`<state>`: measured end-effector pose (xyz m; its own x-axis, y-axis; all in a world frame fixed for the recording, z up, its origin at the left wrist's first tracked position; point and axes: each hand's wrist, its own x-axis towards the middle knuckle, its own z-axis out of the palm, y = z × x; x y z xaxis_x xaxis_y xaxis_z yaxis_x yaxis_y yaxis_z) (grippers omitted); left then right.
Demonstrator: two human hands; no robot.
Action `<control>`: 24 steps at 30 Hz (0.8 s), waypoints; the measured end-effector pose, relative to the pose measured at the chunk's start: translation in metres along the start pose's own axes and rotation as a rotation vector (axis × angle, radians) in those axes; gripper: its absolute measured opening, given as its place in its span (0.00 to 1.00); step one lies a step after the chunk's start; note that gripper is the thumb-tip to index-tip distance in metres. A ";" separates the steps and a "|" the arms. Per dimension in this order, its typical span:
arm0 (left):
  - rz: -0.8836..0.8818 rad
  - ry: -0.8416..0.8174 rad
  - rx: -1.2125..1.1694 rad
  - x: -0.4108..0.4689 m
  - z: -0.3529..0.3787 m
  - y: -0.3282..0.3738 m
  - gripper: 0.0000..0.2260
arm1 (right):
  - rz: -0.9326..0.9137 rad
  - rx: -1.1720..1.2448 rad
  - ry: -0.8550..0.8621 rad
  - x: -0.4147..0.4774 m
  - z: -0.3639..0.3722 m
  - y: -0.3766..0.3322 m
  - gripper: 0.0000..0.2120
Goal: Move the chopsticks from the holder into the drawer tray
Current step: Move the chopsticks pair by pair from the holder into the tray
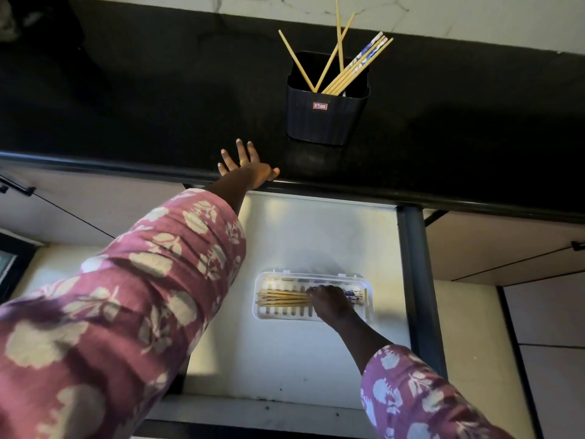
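A black ribbed holder (326, 120) stands on the dark countertop with several wooden chopsticks (348, 71) leaning in it, some with blue-and-white patterned ends. Below, in the open white drawer, lies a white slotted tray (275, 313) holding several chopsticks (281, 297) laid lengthwise. My right hand (330, 304) rests inside the tray on top of those chopsticks, fingers bent over them; whether it grips them I cannot tell. My left hand (245, 167) lies flat with fingers spread on the counter's front edge, left of the holder.
The drawer floor (300, 236) is white, with a dark side rail (418, 280) on the right. Closed cabinet fronts (506, 248) flank the drawer. A marble wall (443, 17) runs behind the black countertop (142, 106).
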<state>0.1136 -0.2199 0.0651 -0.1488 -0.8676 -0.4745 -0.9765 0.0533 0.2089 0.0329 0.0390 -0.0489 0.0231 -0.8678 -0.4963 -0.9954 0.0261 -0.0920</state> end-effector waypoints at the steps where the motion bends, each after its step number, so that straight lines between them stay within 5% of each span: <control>1: 0.000 -0.001 -0.001 0.000 0.000 0.000 0.37 | 0.006 0.007 -0.009 0.000 -0.001 0.000 0.14; 4: -0.002 -0.003 -0.015 -0.001 0.000 0.000 0.37 | -0.023 -0.027 0.085 -0.002 -0.007 0.000 0.09; 7: -0.003 0.002 -0.025 -0.003 0.000 0.001 0.37 | -0.093 -0.019 0.155 -0.001 -0.003 0.006 0.18; 10: 0.006 -0.007 -0.016 -0.007 -0.004 0.001 0.37 | -0.219 -0.047 0.305 -0.007 -0.021 0.010 0.07; 15: 0.024 -0.009 -0.015 -0.012 -0.003 -0.002 0.37 | -0.374 -0.070 0.655 0.000 -0.062 0.033 0.18; 24: 0.022 -0.035 -0.003 -0.012 -0.008 -0.001 0.37 | -0.130 -0.098 1.136 0.035 -0.194 0.092 0.18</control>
<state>0.1174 -0.2138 0.0770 -0.1756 -0.8485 -0.4992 -0.9724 0.0704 0.2224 -0.0762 -0.0854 0.0927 0.0784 -0.8093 0.5821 -0.9958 -0.0917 0.0066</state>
